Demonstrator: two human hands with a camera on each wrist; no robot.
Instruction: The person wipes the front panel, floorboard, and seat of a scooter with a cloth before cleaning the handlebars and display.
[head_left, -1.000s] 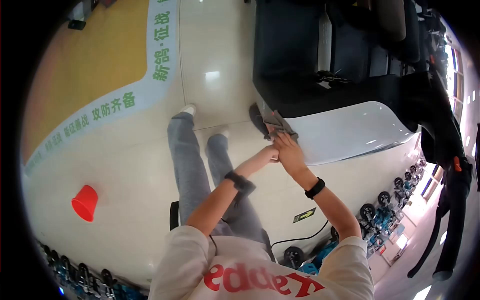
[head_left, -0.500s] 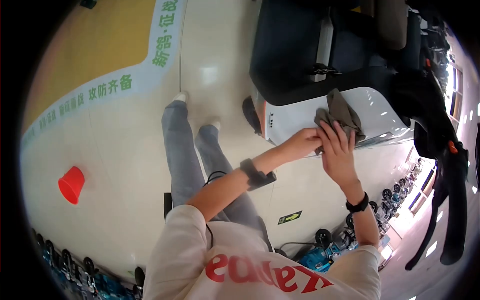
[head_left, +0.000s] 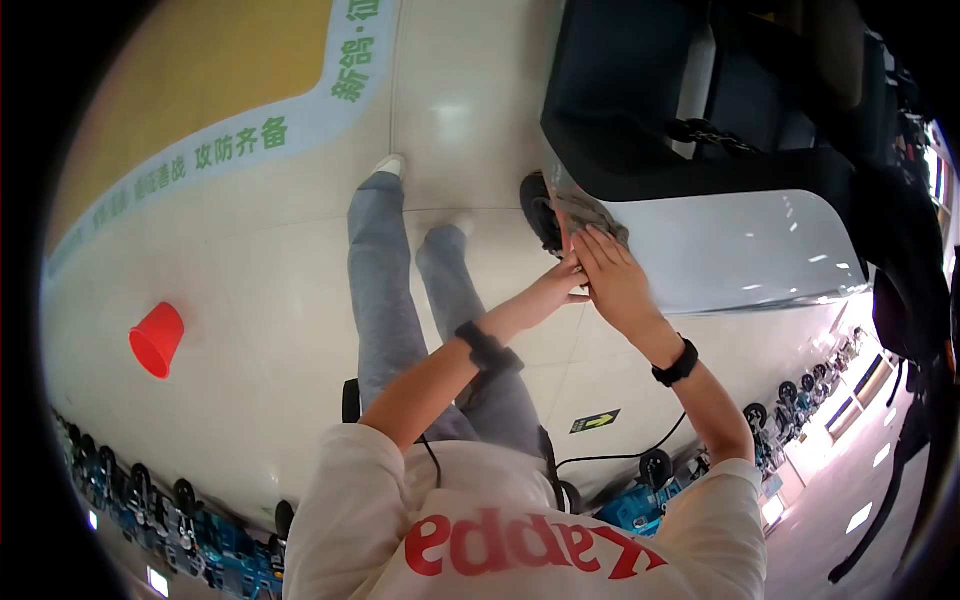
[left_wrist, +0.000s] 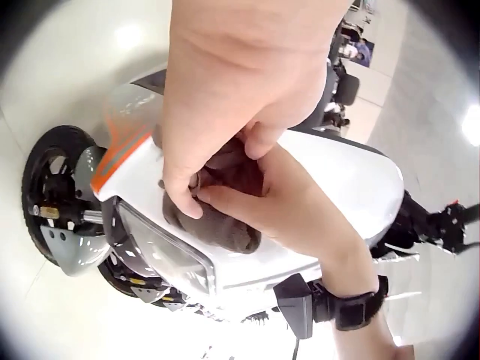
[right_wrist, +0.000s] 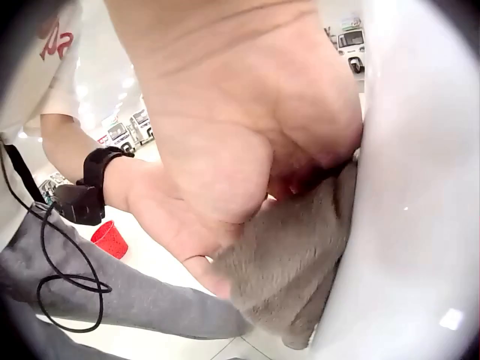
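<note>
Cloth [head_left: 594, 213]: one, two hands [head_left: 552, 288] [head_left: 617, 282] on it

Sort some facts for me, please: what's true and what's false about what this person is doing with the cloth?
1. The cloth is against the white panel. True.
2. Only the left hand is at the cloth. False: the right hand is there too.
3. The cloth is bright yellow. False: it is grey-brown.
4. The red bucket stands to the person's right. False: the red bucket is on the floor, to the person's left.
5. The person's trousers are grey. True.
6. Something dark is strapped round each wrist. True.
</note>
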